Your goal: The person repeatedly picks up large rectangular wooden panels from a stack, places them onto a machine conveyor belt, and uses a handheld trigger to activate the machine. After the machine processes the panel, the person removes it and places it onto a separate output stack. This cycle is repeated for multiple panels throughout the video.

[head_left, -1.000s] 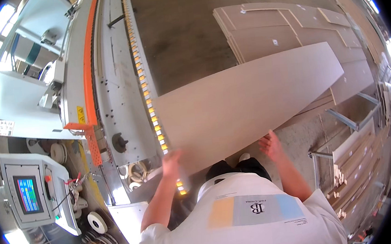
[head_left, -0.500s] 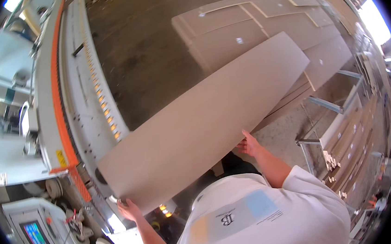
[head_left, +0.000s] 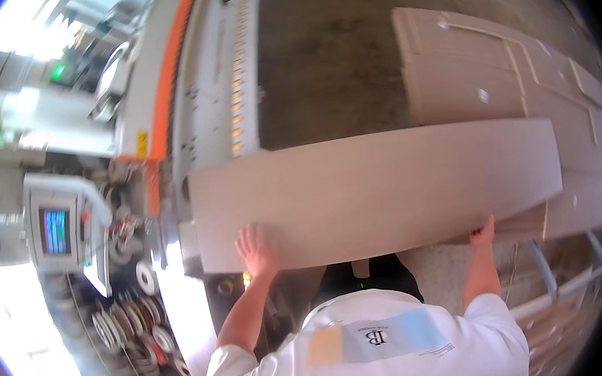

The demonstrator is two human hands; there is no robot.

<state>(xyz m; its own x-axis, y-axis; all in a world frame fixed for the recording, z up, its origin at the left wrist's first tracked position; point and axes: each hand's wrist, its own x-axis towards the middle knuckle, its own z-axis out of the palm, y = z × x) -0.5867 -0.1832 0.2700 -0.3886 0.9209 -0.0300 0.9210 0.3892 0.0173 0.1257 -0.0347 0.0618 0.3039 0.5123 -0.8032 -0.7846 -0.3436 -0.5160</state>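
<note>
A long brown board (head_left: 380, 188) lies crosswise in front of me, its left end against the edge of a long machine bed (head_left: 208, 103). My left hand (head_left: 256, 251) rests flat on top of the board near its left end, fingers spread. At the near edge, towards the right end, my right hand (head_left: 482, 233) grips the board; the fingers underneath are hidden. Beyond the board's right end are stacked brown panels (head_left: 462, 66), partly covered by it.
An orange rail (head_left: 165, 107) runs along the machine. To the left stands a control panel with a lit screen (head_left: 55, 231). Below it are several rolls of edging (head_left: 123, 325). A metal frame (head_left: 544, 270) stands at lower right, beside my right arm.
The board has swung from a slant to nearly level across my view, its far end coming nearer. My left hand has moved from its end corner onto its top face.
</note>
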